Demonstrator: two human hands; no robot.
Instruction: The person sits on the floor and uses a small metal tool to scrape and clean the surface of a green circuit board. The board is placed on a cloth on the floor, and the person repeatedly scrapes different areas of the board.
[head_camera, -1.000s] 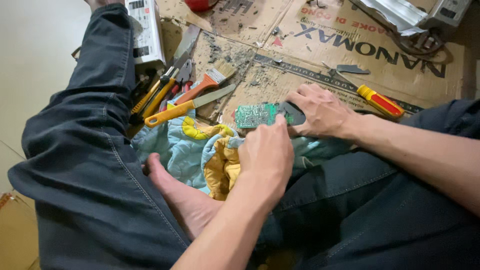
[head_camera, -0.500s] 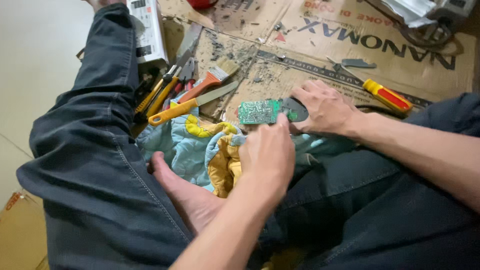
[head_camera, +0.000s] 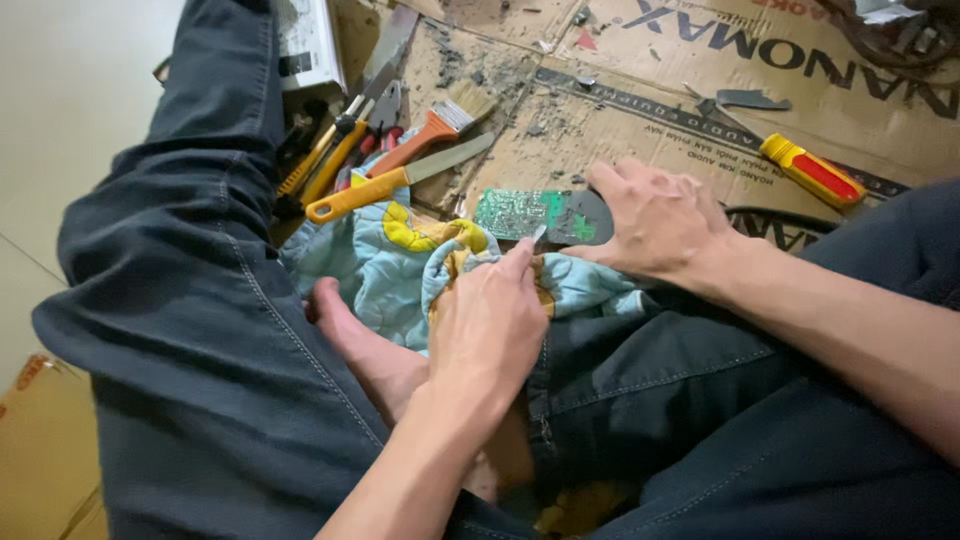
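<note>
Cardboard (head_camera: 640, 110) beyond; both hands (head_camera: 660, 215) crowd the circuit board (head_camera: 520, 212).

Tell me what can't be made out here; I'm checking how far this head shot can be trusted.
- What the left hand pinches against the circuit board: too small, hidden by its fingertips.
- The board's right end: covered by the right hand.
- The pliers and other tools beside the left leg: piled up, partly hidden by it.
- Top right corner: cut off by the frame edge.
- The cloth: partly under hands and legs.
</note>
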